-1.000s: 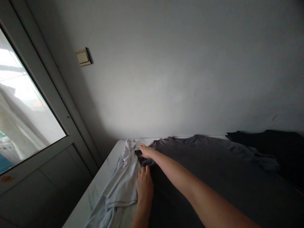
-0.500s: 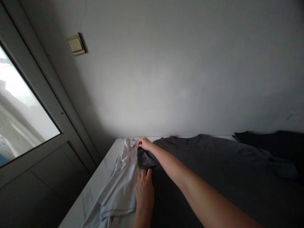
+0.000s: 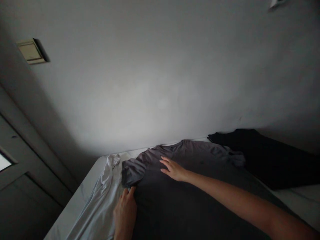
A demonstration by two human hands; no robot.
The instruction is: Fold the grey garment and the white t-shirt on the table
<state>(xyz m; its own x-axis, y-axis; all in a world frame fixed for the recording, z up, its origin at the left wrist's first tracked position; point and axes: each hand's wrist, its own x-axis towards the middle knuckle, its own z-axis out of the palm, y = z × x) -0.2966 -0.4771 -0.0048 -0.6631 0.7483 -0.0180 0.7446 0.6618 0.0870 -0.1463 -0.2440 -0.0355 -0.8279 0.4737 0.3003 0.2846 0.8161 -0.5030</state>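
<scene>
A dark grey T-shirt (image 3: 170,200) lies spread on the table, its neckline toward the wall. My left hand (image 3: 125,210) is closed on the shirt's left edge, just below the short sleeve (image 3: 133,171). Over the upper chest of the shirt, my right hand (image 3: 175,170) is open with fingers apart and holds nothing; whether it touches the cloth I cannot tell. Left of the T-shirt lies a crumpled light grey garment (image 3: 100,196), close beside my left hand.
A black garment (image 3: 282,160) lies on the right, next to the T-shirt's other sleeve. The white marbled table (image 3: 82,196) meets the wall at the back. A wall switch (image 3: 31,51) is at upper left, above a door (image 3: 22,186).
My right hand has let go of the left sleeve and moved right over the chest, opening. The sleeve now lies flatter. My left hand stays by the shirt's edge; the view has turned right.
</scene>
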